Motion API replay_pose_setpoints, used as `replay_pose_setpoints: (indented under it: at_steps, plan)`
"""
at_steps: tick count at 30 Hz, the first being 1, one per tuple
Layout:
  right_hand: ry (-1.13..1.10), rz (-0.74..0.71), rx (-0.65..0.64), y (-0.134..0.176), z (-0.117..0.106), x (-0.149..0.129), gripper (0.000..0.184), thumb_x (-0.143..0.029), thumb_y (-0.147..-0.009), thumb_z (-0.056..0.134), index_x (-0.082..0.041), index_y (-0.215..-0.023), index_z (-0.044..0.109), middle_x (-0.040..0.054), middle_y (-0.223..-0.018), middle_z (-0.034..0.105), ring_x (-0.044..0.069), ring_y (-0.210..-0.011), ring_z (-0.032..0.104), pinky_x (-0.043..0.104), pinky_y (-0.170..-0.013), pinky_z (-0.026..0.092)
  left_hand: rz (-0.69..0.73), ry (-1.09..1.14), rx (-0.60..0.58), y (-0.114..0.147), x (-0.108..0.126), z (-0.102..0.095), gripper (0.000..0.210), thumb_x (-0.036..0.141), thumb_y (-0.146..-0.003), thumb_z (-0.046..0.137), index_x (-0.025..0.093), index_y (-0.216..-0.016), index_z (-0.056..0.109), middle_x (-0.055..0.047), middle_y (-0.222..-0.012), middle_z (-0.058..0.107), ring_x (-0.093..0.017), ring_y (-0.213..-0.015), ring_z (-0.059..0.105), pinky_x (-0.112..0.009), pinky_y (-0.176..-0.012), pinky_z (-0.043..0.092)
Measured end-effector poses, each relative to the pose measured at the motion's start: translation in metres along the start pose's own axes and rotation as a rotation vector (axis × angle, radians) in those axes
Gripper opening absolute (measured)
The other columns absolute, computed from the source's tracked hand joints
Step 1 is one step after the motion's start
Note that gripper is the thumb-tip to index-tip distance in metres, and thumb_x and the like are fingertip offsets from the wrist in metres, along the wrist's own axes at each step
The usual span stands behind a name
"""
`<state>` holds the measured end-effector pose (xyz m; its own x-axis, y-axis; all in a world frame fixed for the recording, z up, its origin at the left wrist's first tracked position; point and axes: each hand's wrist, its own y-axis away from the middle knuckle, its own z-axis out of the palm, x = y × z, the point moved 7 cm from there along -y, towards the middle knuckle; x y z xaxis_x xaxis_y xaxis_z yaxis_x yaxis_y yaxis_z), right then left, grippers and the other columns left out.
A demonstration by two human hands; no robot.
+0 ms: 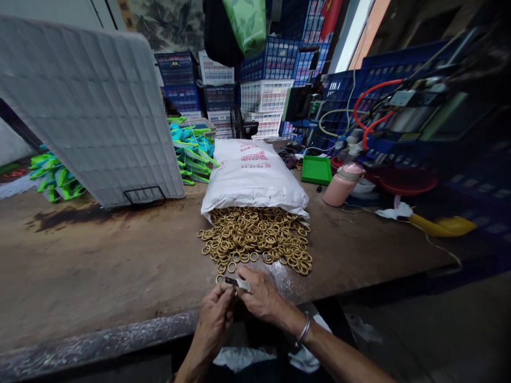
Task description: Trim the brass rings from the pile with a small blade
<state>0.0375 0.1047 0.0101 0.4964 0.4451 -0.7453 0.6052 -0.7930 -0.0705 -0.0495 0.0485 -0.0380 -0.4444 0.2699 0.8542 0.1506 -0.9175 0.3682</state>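
Note:
Near the table's front edge, my left hand is closed in a pinch. What sits between its fingertips is too small to make out. My right hand grips a small dark flat tool with a pale wrapped handle, its dark end above the left fingertips. Just beyond both hands lies a heap of brass-coloured rings, spilling from the open mouth of a white woven sack. One loose ring rests beside the tool's tip.
A white quilted panel stands on the brown table at left, with bright green and blue plastic pieces behind it. To the right are a green tray, a pink bottle and a machine with red hoses. Stacked crates fill the back.

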Motion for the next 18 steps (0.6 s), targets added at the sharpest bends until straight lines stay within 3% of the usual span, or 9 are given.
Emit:
replay_pose_setpoints:
  at_steps: [6, 11, 13, 18]
  plan:
    - [-0.41, 0.188, 0.035, 0.0, 0.006, 0.018, 0.017, -0.031, -0.079, 0.044, -0.019, -0.069, 0.047, -0.0048, -0.06, 0.044, 0.009, -0.058, 0.04, 0.019, -0.052, 0.03, 0.059, -0.05, 0.072, 0.004, 0.009, 0.005, 0.034, 0.047, -0.061, 0.067, 0.016, -0.069, 0.056, 0.009, -0.045, 0.04, -0.003, -0.036, 0.028, -0.016, -0.037, 0.022]
    - [-0.736, 0.408, -0.122, 0.007, 0.03, 0.03, 0.028, -0.043, -0.081, 0.039, -0.019, -0.065, 0.042, -0.0078, -0.049, 0.038, 0.005, -0.036, 0.027, 0.019, -0.037, 0.021, 0.159, -0.117, 0.077, 0.006, 0.013, 0.007, 0.028, 0.041, -0.065, 0.065, 0.015, -0.065, 0.058, 0.003, -0.055, 0.053, -0.006, -0.046, 0.041, -0.017, -0.045, 0.032]
    - [-0.759, 0.437, -0.137, 0.008, 0.032, 0.029, 0.027, -0.042, -0.08, 0.039, -0.019, -0.065, 0.041, -0.0078, -0.049, 0.04, 0.004, -0.034, 0.024, 0.018, -0.035, 0.019, 0.168, -0.118, 0.062, 0.007, 0.014, 0.007, 0.027, 0.04, -0.066, 0.065, 0.014, -0.066, 0.059, 0.002, -0.057, 0.054, -0.006, -0.047, 0.041, -0.017, -0.045, 0.032]
    - [-0.524, 0.299, 0.006, 0.001, 0.011, 0.016, 0.014, -0.028, -0.074, 0.046, -0.018, -0.065, 0.046, -0.0051, -0.053, 0.047, 0.007, -0.051, 0.043, 0.017, -0.049, 0.033, 0.067, -0.077, 0.046, 0.008, 0.007, 0.005, 0.031, 0.045, -0.066, 0.064, 0.015, -0.074, 0.058, 0.004, -0.054, 0.051, -0.004, -0.04, 0.035, -0.016, -0.04, 0.023]
